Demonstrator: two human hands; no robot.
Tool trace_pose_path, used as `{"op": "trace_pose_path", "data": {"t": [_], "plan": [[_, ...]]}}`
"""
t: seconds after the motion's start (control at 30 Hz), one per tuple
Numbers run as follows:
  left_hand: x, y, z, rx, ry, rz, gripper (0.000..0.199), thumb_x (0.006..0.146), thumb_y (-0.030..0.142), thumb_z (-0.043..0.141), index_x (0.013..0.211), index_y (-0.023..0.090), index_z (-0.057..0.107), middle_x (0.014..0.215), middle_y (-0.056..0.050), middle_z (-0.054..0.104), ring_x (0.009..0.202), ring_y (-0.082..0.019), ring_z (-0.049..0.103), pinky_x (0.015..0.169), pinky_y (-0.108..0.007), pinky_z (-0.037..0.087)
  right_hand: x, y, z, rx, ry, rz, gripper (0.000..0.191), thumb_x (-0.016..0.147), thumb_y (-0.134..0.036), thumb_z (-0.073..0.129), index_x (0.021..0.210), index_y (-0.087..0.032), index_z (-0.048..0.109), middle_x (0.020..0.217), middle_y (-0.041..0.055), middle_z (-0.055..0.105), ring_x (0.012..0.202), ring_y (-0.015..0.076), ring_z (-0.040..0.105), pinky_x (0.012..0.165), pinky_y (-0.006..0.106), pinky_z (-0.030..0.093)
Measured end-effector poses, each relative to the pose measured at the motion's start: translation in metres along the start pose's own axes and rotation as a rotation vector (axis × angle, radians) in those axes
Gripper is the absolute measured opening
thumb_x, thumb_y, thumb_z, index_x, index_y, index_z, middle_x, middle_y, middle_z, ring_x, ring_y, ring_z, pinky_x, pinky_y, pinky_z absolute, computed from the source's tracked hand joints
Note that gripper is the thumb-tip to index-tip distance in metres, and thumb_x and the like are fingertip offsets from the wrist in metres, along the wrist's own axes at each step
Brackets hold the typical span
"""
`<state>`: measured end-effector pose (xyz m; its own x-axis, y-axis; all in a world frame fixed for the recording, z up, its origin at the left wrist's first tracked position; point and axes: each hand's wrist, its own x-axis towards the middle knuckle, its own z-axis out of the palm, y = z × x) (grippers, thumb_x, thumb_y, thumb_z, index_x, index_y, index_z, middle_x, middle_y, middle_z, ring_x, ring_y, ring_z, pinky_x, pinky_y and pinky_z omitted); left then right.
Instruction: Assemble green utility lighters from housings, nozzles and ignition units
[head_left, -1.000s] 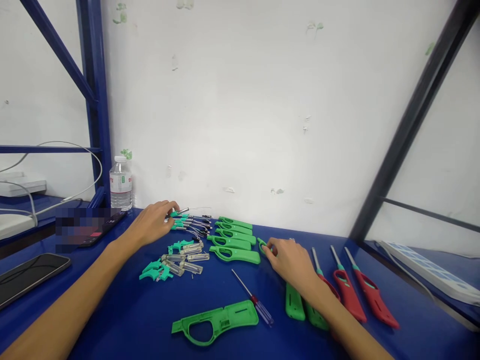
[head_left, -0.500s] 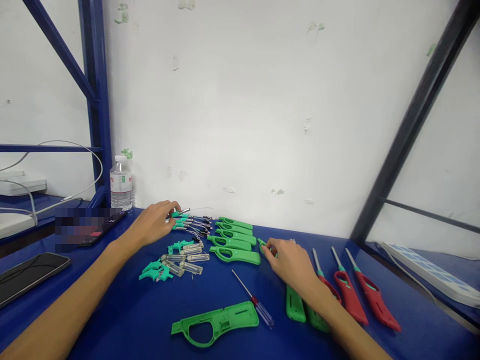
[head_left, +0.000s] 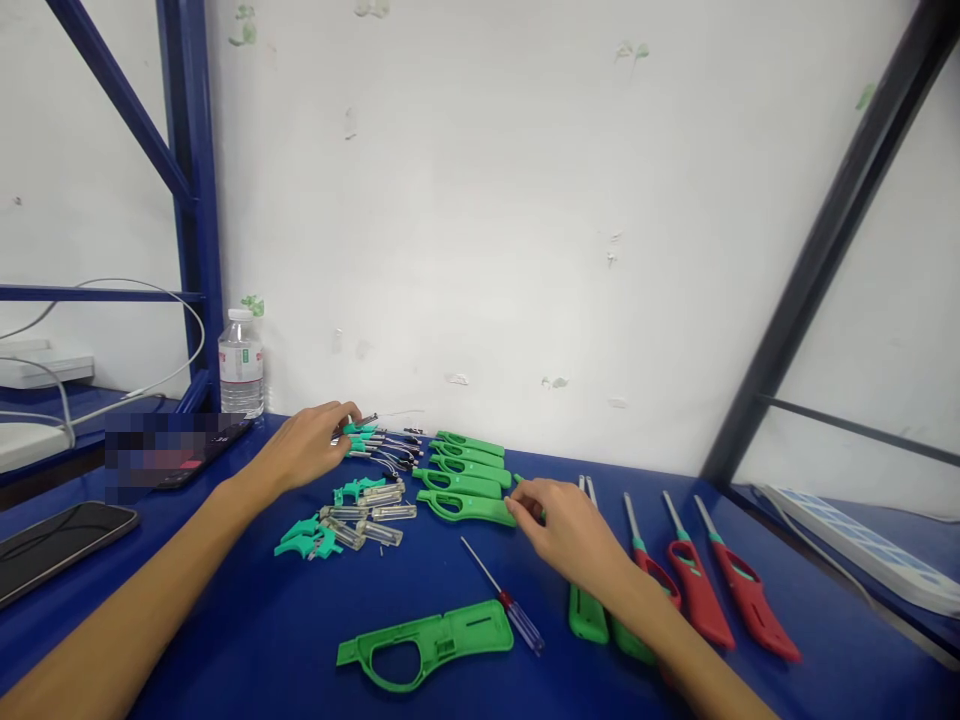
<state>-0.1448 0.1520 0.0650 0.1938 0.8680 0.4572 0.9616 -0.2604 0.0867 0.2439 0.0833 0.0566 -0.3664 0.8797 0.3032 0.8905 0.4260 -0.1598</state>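
Note:
My left hand (head_left: 311, 445) is at the back left, fingers curled onto a teal lighter trigger part with a metal tip (head_left: 367, 419). Similar wired assemblies (head_left: 382, 455) lie beside it. My right hand (head_left: 562, 525) has its thumb and fingertips at the right end of the nearest green lighter shell (head_left: 465, 507) in a stacked row. Another green piece lies partly hidden under this hand. In front, an open green shell half (head_left: 442, 645) lies beside a screwdriver (head_left: 506, 600). Clear fuel tanks (head_left: 379, 530) and teal parts (head_left: 307, 538) sit at left centre.
Red lighters (head_left: 697, 590) and green lighters (head_left: 587, 610) lie to the right, partly behind my right forearm. A water bottle (head_left: 241, 365), two phones, one a dark phone (head_left: 60, 550), and cables are on the left. A power strip (head_left: 862, 550) lies at far right.
My right hand has shifted slightly left, from the green piece beneath it to the end of the nearest shell in the row. My left hand stays in place.

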Motion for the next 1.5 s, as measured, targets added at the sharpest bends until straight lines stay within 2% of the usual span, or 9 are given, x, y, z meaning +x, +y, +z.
{"op": "trace_pose_path", "data": {"t": [0.13, 0.33, 0.97, 1.27, 1.5], "plan": [[0.000, 0.000, 0.000, -0.010, 0.003, 0.005, 0.028, 0.107, 0.039, 0.071, 0.126, 0.018, 0.070, 0.121, -0.007, 0.074, 0.101, -0.023, 0.074, 0.090, -0.043, 0.065, -0.002, -0.001, -0.001, 0.047, 0.070, -0.038, 0.024, 0.110, -0.022, 0.060, 0.094, -0.020, 0.077, 0.087, 0.0017, 0.079, 0.083, 0.0201, 0.074, 0.077, 0.033, 0.052], [0.000, 0.000, 0.001, -0.026, 0.006, 0.014, 0.028, 0.107, 0.040, 0.071, 0.125, 0.018, 0.070, 0.119, -0.007, 0.074, 0.100, -0.022, 0.074, 0.089, -0.043, 0.064, -0.002, 0.000, 0.001, 0.087, 0.112, -0.065, 0.024, 0.108, -0.022, 0.060, 0.093, -0.022, 0.078, 0.086, 0.0023, 0.079, 0.083, 0.0226, 0.074, 0.075, 0.032, 0.046], [0.004, 0.007, -0.001, -0.051, -0.007, 0.015, 0.029, 0.107, 0.040, 0.072, 0.125, 0.018, 0.070, 0.120, -0.007, 0.074, 0.102, -0.023, 0.074, 0.090, -0.044, 0.064, -0.008, -0.009, 0.008, 0.152, 0.137, -0.149, 0.024, 0.110, -0.021, 0.059, 0.093, -0.022, 0.076, 0.084, 0.0021, 0.077, 0.082, 0.0218, 0.072, 0.074, 0.032, 0.046], [0.002, 0.010, -0.001, -0.074, 0.014, 0.006, 0.029, 0.107, 0.040, 0.071, 0.127, 0.019, 0.070, 0.121, -0.007, 0.074, 0.102, -0.023, 0.074, 0.091, -0.044, 0.064, -0.014, -0.021, 0.004, 0.165, 0.095, -0.299, 0.023, 0.110, -0.024, 0.059, 0.097, -0.023, 0.078, 0.086, 0.0016, 0.077, 0.084, 0.0208, 0.071, 0.078, 0.031, 0.049], [0.002, 0.013, 0.001, -0.092, 0.018, 0.054, 0.031, 0.108, 0.039, 0.071, 0.131, 0.019, 0.069, 0.125, -0.008, 0.073, 0.106, -0.024, 0.074, 0.094, -0.046, 0.064, -0.016, -0.020, 0.010, 0.175, 0.097, -0.365, 0.023, 0.112, -0.026, 0.059, 0.102, -0.024, 0.079, 0.094, 0.0033, 0.080, 0.090, 0.0227, 0.072, 0.086, 0.034, 0.050]]}}
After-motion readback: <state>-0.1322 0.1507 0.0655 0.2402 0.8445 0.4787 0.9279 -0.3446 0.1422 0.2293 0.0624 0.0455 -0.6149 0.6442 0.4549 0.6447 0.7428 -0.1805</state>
